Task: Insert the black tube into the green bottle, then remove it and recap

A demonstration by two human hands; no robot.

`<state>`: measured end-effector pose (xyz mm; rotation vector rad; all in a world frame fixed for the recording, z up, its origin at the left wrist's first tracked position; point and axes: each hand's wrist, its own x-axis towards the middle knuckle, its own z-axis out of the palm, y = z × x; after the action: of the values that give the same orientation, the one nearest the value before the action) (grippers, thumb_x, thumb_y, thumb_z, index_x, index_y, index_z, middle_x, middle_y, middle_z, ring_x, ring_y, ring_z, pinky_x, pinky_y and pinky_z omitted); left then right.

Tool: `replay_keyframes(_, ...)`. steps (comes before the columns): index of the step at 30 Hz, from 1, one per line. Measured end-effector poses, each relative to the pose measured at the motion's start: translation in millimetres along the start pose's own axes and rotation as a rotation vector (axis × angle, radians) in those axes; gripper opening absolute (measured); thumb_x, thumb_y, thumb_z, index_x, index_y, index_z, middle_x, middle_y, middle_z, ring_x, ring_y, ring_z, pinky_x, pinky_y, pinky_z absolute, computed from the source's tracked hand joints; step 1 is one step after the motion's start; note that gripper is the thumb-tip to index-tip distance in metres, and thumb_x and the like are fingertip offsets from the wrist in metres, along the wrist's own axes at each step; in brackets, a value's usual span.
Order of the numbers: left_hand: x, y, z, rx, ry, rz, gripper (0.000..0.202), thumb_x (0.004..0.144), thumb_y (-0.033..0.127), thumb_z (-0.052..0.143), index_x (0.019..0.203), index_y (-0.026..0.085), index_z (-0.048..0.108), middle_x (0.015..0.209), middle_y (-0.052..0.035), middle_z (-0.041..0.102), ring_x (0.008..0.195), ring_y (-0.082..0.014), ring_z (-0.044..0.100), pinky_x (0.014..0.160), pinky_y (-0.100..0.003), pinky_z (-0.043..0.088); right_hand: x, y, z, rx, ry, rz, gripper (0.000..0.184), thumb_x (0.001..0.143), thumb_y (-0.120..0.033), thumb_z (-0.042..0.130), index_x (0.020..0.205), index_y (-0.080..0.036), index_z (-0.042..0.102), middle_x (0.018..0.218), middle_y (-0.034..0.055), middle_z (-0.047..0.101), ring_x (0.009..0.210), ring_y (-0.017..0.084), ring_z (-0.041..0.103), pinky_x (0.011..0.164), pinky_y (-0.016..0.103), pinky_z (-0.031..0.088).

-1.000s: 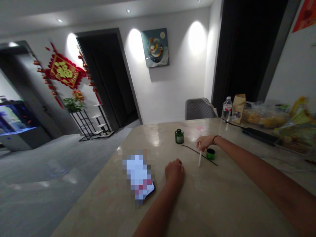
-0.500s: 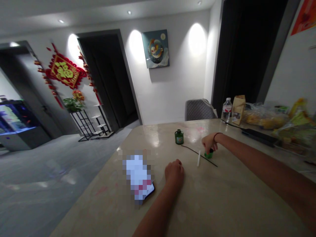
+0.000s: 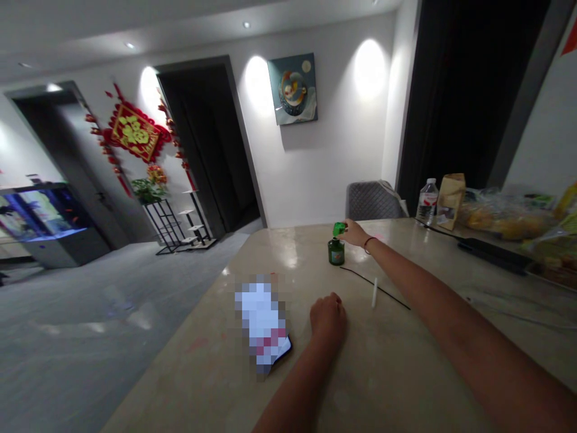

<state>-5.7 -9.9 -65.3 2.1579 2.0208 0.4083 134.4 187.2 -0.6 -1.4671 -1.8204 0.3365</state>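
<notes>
My right hand [image 3: 354, 233] reaches far across the table and pinches a bright green cap [image 3: 339, 228] just above the mouth of a small dark green bottle [image 3: 336, 251]. My left hand [image 3: 328, 316] rests as a loose fist on the beige table [image 3: 406, 373], with nothing visible in it. A white stick [image 3: 374, 292] lies on the table beside a thin black cord [image 3: 374, 287], between my two arms. A phone [image 3: 265, 328], blurred out, lies left of my left hand.
At the far right of the table stand a water bottle [image 3: 426, 201], a paper bag [image 3: 449, 192], plastic food bags [image 3: 505, 216] and a long black object [image 3: 491, 252]. A grey chair [image 3: 374, 201] sits behind the table. Open floor lies to the left.
My right hand let go of the white stick, picked up the green cap from the table, and carried it left and away to above the green bottle. My left hand stayed put.
</notes>
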Motion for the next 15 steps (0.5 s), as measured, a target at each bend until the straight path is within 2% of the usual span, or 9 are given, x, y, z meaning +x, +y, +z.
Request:
replay_keyframes(5, -1.3, 1.5, -0.1, -0.003, 0.015, 0.0, 0.023, 0.08, 0.024, 0.035, 0.092, 0.022, 0.054, 0.087, -0.0043, 0.061, 0.084, -0.0169, 0.053, 0.071, -0.028, 0.037, 1.6, 3.2, 22.8, 0.01, -0.007, 0.044, 0.044, 0.061, -0.024, 0.065, 0.1, -0.009, 0.052, 0.097, 0.012, 0.061, 0.082, 0.016, 0.058, 0.069, 0.023, 0.044)
replay_keyframes(11, -2.1, 3.0, -3.2, -0.013, -0.015, -0.005, 0.023, 0.08, 0.025, 0.035, 0.092, 0.021, 0.055, 0.088, -0.0049, 0.061, 0.085, -0.0176, 0.053, 0.072, -0.029, 0.037, 4.1, 5.7, 22.0, 0.013, -0.047, 0.068, 0.039, 0.059, -0.026, 0.066, 0.093, -0.01, 0.056, 0.093, 0.0103, 0.063, 0.079, 0.015, 0.058, 0.067, 0.022, 0.044)
replay_keyframes(15, -1.3, 2.8, -2.3, -0.021, -0.018, -0.004, 0.024, 0.08, 0.025, 0.036, 0.094, 0.02, 0.055, 0.088, -0.0055, 0.061, 0.085, -0.0171, 0.053, 0.073, -0.027, 0.037, 1.3, 11.3, 19.1, -0.009, -0.103, 0.013, 0.035, 0.057, -0.024, 0.068, 0.087, -0.012, 0.058, 0.085, 0.0066, 0.064, 0.072, 0.014, 0.058, 0.062, 0.022, 0.043)
